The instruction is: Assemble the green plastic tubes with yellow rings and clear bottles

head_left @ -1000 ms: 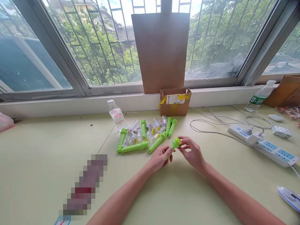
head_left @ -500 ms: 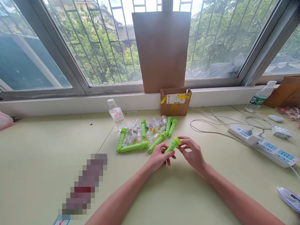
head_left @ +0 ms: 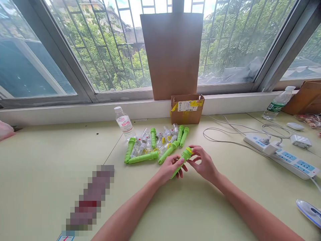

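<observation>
steadying the green tube (head_left: 185, 155) over the worktop (head_left: 175, 211), my left fingers (head_left: 180, 162) clamped round its body, my right fingers (head_left: 197, 149) gripping its head by the yellow ring (head_left: 189, 150). i'd keep left firm, right light and even, so the ring doesn't tilt.

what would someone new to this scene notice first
Probably the bright green tube with a yellow ring at its wide end, held in the left hand while the fingers of the right hand touch that end. Just beyond the hands lies a cluster of more green tubes and clear plastic pieces. Behind it, a tall brown cardboard sheet stands upright against the window.
</observation>
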Available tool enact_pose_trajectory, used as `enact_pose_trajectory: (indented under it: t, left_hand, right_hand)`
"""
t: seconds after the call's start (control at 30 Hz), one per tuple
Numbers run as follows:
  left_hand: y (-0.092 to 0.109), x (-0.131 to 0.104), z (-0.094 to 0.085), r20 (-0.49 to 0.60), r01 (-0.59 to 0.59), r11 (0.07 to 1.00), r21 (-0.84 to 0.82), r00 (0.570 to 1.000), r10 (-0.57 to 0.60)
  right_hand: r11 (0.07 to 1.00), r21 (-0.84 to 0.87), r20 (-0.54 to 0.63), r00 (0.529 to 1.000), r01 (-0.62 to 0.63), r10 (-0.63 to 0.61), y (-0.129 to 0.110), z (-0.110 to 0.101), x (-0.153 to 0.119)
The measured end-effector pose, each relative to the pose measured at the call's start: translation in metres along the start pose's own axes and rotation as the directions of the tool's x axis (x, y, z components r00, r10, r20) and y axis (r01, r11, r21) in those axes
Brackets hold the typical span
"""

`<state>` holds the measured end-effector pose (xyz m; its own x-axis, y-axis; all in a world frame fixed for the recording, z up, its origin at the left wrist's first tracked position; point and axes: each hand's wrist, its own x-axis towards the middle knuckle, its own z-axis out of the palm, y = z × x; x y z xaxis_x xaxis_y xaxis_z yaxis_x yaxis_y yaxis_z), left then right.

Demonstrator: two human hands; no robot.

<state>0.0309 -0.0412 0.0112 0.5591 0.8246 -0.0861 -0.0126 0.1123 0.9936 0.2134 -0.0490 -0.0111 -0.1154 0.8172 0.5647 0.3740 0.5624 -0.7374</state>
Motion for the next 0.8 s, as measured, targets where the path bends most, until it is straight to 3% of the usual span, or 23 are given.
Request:
enact_pose_trajectory:
  t: [0.43, 0.8]
  left_hand:
    - [0.0017, -0.0007, -0.0033, 0.075, 0.035, 0.999, -0.007, 0.997, -0.034]
    - [0.0021, -0.0035, 0.0019, -0.004, 0.045, 0.992, 0.117, 0.999, -0.045]
  right_hand:
    - [0.997, -0.065, -0.025, 0.998, 0.051, -0.053, 0.0012, -0.0037, -0.0014]
    - [0.997, -0.038, -0.041, 0.996, 0.073, -0.074, -0.0001, -0.0022, 0.0006]
